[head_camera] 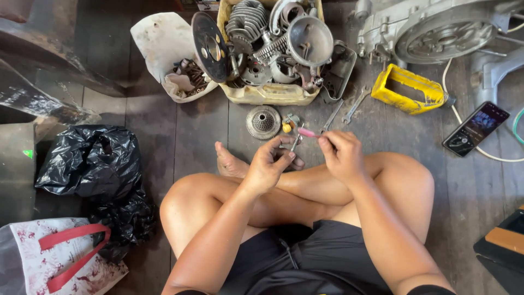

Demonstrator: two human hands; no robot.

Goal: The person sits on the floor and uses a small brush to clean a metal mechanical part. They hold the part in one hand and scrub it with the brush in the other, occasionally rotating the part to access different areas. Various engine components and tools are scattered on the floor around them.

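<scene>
The person sat cross-legged on the wooden floor (pixel 174 136); the right hand (pixel 343 155) pinched a pink-handled tool (pixel 309 133), while the left hand (pixel 268 165) closed around a small metal part (pixel 295 143) just beside it, near a round gear (pixel 263 122)

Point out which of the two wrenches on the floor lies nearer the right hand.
The left wrench, the one whose lower end almost reaches the right hand. The other wrench lies farther right, toward the yellow container.

Floor (pixel 180 131) is dark, worn matt wood; engine parts (pixel 262 49) are dull greasy metal, the bag (pixel 87 161) glossy black plastic, tool (pixel 307 133) pink plastic.
</scene>
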